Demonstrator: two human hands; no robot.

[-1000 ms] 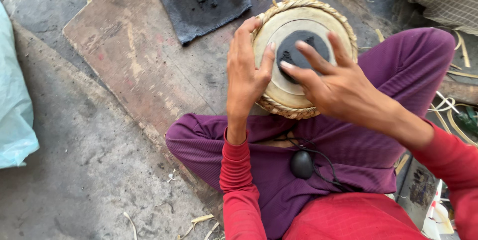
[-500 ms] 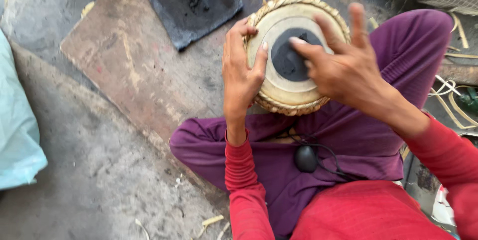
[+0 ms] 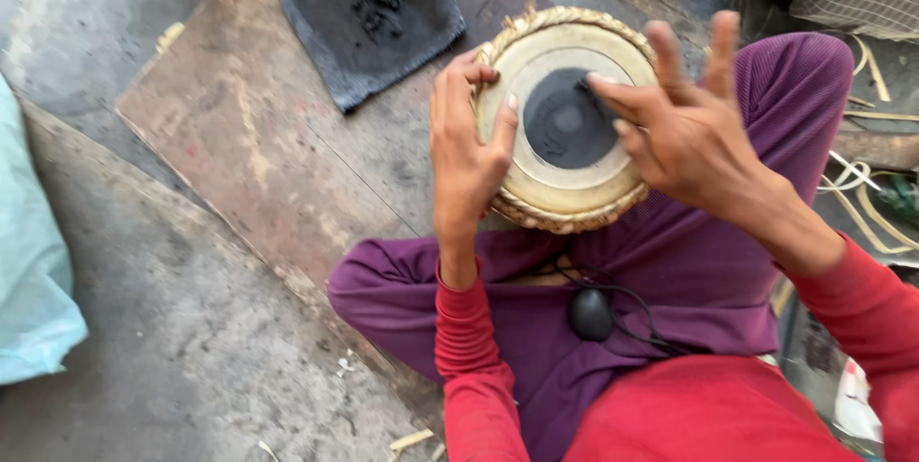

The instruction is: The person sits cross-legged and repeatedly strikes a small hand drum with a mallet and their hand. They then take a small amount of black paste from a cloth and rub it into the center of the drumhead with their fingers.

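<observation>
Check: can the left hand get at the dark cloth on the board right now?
Probably yes. The left hand grips the drum rim, and the cloth lies just beyond on the board with nothing between. It would have to let go of the drum first.

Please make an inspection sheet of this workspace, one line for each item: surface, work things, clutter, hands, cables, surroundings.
Surface: worn wooden board lying on a grey concrete floor.
Work things: small round drum with a pale skin, black centre patch and braided rim, resting on the lap in purple trousers.
Clutter: dark grey cloth on the board; straw-like scraps on the floor.
Hands: left hand grips the drum's left rim; right hand has fingertips on the black patch, other fingers spread upward.
Cables: black cord with a round black piece on the lap.
Surroundings: pale blue sack at left; pale straps at right.
</observation>
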